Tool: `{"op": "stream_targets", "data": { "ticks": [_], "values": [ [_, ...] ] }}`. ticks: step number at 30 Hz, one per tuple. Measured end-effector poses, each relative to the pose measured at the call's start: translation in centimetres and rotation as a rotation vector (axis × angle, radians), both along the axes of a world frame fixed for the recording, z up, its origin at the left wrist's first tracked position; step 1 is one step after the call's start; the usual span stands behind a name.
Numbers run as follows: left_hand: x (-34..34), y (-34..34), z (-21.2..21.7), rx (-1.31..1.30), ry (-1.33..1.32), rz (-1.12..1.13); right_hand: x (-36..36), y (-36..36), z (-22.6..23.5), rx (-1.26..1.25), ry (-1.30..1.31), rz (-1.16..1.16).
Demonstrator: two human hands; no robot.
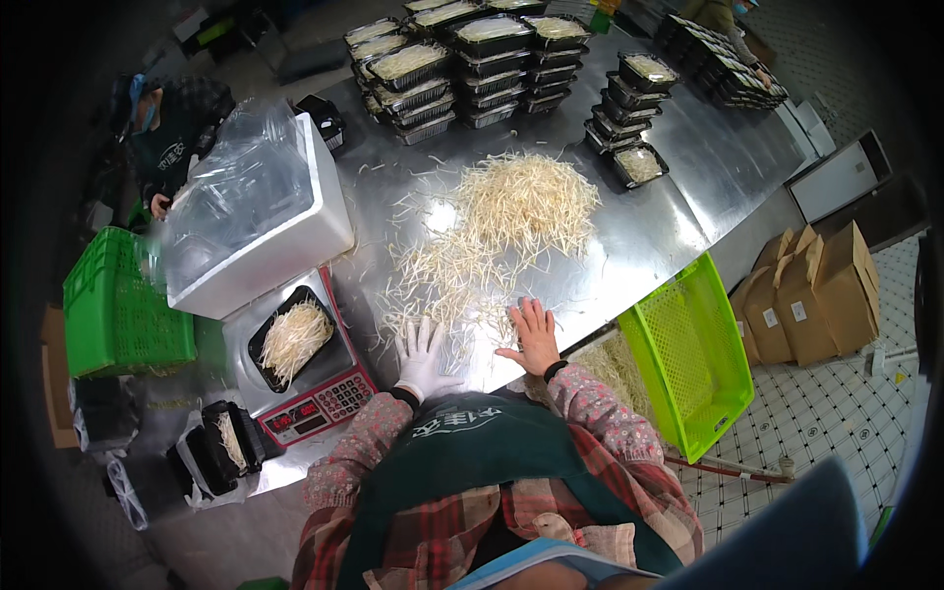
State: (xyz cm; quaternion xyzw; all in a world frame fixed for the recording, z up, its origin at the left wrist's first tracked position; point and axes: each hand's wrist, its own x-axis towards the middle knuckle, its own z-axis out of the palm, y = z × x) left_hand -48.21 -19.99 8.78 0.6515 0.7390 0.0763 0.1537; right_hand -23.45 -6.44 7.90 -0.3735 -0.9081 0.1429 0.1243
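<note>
Head view: heap of pale sprouts [531,202] lies just past twelve o'clock

Read the clock from midway between your hands, twelve straight ahead. At nine, your gloved left hand [421,359] rests palm down, fingers fanned wide, holding nothing, at the near fringe of the loose strands [447,280]. At three, your bare right hand [534,339] lies just as wide and unladen on the steel table [629,256]. Whether a few strands sit beneath your fingertips is hard to tell from above.

To handle these well, bring your fingers closer together and keep both palms low; wide gaps would probably let thin strands slip through. Draw lightly and evenly from both sides, since sprouts like these look likely to snap under weight. Work strays inward from the table's edge at three, beyond which the yellow-green crate [708,369] stands. Mind eight o'clock too: your left sleeve [369,433] lies near the red-and-silver scale [320,405], where a bump could disturb the filled black tray [262,339].
</note>
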Motion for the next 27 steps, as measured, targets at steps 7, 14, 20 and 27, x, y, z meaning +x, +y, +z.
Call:
{"op": "stream_targets", "data": {
  "ticks": [7,14,20,27],
  "values": [
    [-1.7,7.6,-3.3,0.366,-0.386,0.039,-5.0,5.9,-0.9,-0.069,0.436,0.105],
    [-3.7,11.9,1.8,0.351,-0.293,0.038,-7.4,15.0,2.9,-0.083,0.303,0.141],
    [-4.1,17.0,1.1,0.275,-0.080,0.024,-13.2,23.7,5.1,0.000,0.032,-0.386],
    [-3.3,19.8,-0.5,0.221,-0.070,0.003,-15.6,21.3,3.2,0.001,-0.240,-0.027]
  ]
}}
